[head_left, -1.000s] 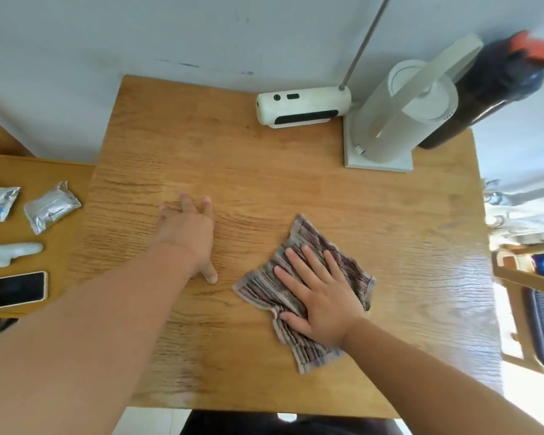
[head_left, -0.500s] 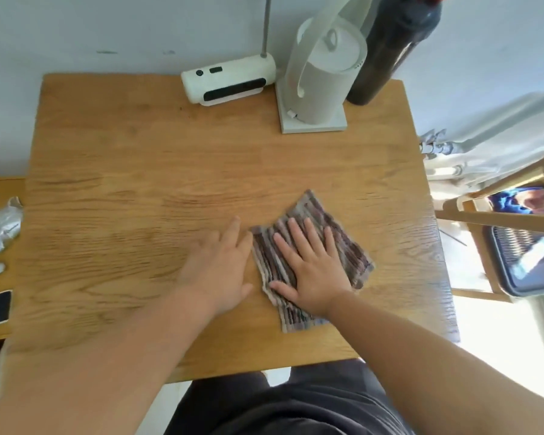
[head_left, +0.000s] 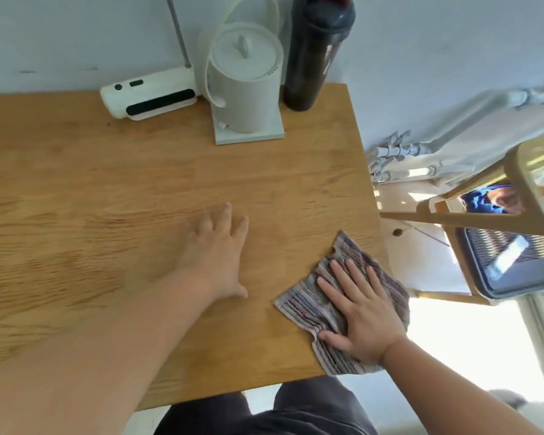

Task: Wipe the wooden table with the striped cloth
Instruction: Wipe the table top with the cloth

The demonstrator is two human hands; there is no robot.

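Observation:
The striped cloth (head_left: pixel 308 307), grey with purple and brown stripes, lies crumpled at the near right corner of the wooden table (head_left: pixel 107 189). Part of it hangs over the table's right edge. My right hand (head_left: pixel 363 312) presses flat on the cloth with fingers spread. My left hand (head_left: pixel 219 259) rests palm down on the bare wood to the left of the cloth, fingers apart, holding nothing.
At the back of the table stand a white kettle on a square base (head_left: pixel 244 86), a dark bottle (head_left: pixel 314 51) and a white device (head_left: pixel 148 97) lying flat. A wooden chair (head_left: pixel 484 215) stands right of the table. My lap (head_left: pixel 264 412) is below the near edge.
My right hand has slid the cloth to the right, up to the table's right edge. The left hand, which was beside the cloth, is now apart from it. The view has shifted right.

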